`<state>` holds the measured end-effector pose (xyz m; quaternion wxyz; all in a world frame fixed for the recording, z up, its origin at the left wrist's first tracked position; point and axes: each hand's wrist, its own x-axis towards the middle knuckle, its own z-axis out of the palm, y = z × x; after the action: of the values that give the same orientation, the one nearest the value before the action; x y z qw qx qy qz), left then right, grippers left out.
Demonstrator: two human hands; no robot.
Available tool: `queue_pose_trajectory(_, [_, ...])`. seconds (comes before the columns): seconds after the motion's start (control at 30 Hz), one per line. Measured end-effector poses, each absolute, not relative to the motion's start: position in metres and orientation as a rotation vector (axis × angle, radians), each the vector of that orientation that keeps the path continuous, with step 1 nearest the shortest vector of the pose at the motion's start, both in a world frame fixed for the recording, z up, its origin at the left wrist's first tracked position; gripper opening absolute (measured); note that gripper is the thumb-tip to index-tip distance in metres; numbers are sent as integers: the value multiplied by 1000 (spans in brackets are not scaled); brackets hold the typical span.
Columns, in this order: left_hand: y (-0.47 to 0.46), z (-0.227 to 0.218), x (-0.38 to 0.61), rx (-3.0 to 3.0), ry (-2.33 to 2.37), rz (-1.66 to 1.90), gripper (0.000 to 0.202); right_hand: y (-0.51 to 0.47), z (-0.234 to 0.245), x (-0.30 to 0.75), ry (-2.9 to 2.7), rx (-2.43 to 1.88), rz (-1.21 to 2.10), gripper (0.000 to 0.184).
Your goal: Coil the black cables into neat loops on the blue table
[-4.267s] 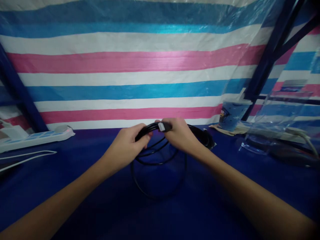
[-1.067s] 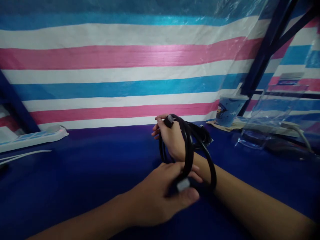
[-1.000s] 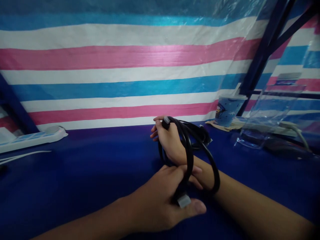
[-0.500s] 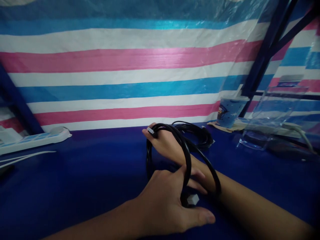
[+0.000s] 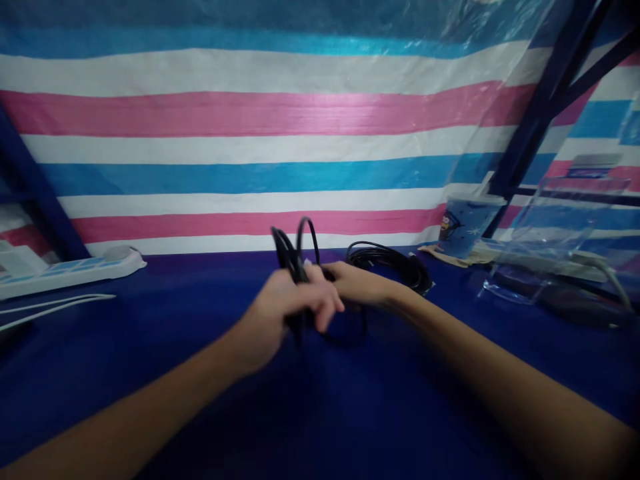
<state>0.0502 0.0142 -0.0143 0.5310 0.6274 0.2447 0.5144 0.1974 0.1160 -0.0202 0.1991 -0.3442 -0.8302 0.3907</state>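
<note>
Loops of slim black plastic-looking cable (image 5: pixel 286 252) at frame centre, gathered upright in left hand (image 5: pixel 280 305), fingers curled round, probably for keeping turns together; right hand (image 5: pixel 360 283) just beyond, grip hidden, hard to judge. Half second ago, draped over right hand. Behind, right of centre: black round cable coil (image 5: pixel 407 268), unmoved on dark blue desk (image 5: pixel 190 287).

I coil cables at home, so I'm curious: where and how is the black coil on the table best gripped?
Probably by the thick bundle of strands at the right of the coil, coming from above and the right. It lies flat on the table, its strands look packed closest there, and the right wrist is in front of its left part.
</note>
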Motion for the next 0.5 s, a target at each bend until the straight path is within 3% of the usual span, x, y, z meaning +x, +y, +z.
queue_pose_trajectory(0.13, [32, -6, 29, 1127, 478, 1192, 32, 125, -22, 193, -1711, -1113, 975, 33])
queue_pose_trajectory(0.23, [29, -9, 28, 1064, 347, 1071, 35, 122, -18, 190, -1556, -914, 800, 42])
queue_pose_trajectory(0.4, [12, -12, 32, 1021, 194, 581, 38, 97, -6, 187, -1860, -436, 718, 36])
queue_pose_trajectory(0.5, [16, -5, 23, 1093, 323, 571, 33, 89, -1, 191, -1988, -422, 771, 38])
